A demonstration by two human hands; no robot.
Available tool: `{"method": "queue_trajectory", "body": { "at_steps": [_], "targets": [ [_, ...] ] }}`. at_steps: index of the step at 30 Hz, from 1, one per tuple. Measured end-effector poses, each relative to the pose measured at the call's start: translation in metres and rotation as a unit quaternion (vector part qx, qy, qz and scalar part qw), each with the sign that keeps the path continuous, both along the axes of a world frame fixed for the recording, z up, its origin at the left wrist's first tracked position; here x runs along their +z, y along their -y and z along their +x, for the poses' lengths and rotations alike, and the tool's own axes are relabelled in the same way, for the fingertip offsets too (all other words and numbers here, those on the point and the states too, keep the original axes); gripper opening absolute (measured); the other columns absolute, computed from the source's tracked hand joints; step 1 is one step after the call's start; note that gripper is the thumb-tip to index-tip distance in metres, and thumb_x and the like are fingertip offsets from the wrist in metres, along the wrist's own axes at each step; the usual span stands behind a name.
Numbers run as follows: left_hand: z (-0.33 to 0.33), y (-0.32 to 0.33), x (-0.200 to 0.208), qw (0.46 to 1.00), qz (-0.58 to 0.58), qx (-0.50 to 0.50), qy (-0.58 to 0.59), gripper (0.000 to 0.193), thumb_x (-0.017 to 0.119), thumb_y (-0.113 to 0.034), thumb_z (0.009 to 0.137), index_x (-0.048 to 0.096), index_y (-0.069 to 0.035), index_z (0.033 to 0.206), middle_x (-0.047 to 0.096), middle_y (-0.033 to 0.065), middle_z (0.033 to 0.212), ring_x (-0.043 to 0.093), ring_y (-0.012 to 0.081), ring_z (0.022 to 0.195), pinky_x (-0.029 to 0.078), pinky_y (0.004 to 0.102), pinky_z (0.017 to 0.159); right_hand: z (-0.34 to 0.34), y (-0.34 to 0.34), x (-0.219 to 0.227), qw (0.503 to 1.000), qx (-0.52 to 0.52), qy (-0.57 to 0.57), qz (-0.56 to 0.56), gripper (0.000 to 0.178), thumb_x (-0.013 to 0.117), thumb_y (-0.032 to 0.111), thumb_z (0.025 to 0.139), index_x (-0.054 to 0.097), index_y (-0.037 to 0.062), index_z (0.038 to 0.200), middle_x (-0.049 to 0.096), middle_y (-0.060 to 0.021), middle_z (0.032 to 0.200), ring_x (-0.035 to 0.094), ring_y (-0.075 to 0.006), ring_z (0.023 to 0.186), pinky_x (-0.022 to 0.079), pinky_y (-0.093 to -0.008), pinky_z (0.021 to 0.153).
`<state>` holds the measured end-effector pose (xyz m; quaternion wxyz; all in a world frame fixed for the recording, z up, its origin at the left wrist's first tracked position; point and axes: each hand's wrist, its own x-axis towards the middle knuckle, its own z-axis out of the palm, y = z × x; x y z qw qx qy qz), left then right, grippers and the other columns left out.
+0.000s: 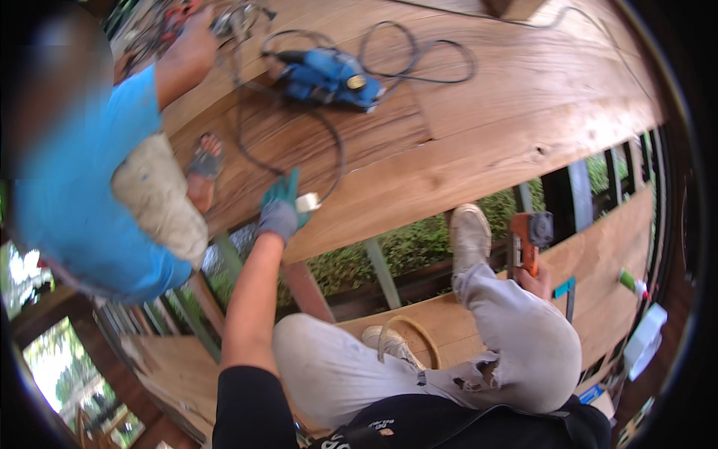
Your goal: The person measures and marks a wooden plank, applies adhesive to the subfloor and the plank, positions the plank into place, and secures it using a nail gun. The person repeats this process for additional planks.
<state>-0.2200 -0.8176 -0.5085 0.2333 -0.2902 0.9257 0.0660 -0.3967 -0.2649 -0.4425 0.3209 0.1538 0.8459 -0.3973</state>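
My left hand (278, 209), in a grey and teal glove, reaches forward over the wooden planks. Between its thumb and fingers is a white block-shaped plug (307, 202) with a dark cable running from it. Bare, my right hand (534, 281) grips the handle of an orange and black nail gun (530, 239), held upright beside my right knee. Beyond my left hand, a blue electric planer (325, 76) lies on the planks with its cable looped around it.
A co-worker in a blue shirt (82, 198) crouches at the left, one hand near a blurred red tool (178, 16). Open gaps between green joists (383, 275) show plants below. A tan hose (430, 340) curves by my legs. A pale plastic bottle (645, 340) lies at the right.
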Motion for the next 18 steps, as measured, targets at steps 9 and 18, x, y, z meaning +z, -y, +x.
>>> {"method": "queue_trajectory", "body": {
  "at_steps": [9, 18],
  "targets": [
    [-0.055, 0.046, 0.012, 0.993, -0.03, 0.093, -0.062, 0.075, 0.077, -0.041, 0.08, 0.048, -0.014, 0.143, 0.065, 0.024, 0.124, 0.064, 0.0414, 0.111, 0.05, 0.0505, 0.095, -0.019, -0.017, -0.014, 0.999, 0.039, 0.004, 0.004, 0.013, 0.071, 0.012, 0.086, 0.061, 0.0029, 0.089, 0.056, 0.0001, 0.065, 0.052, -0.0107, 0.053, 0.042, -0.0296, 0.05],
    [-0.03, -0.06, -0.021, 0.794, -0.094, 0.446, -0.402, 0.043, 0.065, -0.039, 0.091, 0.061, 0.001, 0.107, 0.066, 0.027, 0.1, 0.064, 0.0445, 0.095, 0.05, 0.053, 0.083, -0.044, 0.04, 0.026, 0.984, 0.05, -0.018, -0.169, 0.023, 0.063, 0.01, 0.091, 0.058, 0.0037, 0.113, 0.054, 0.0014, 0.065, 0.048, -0.0069, 0.052, 0.037, -0.022, 0.047]
  ]
}}
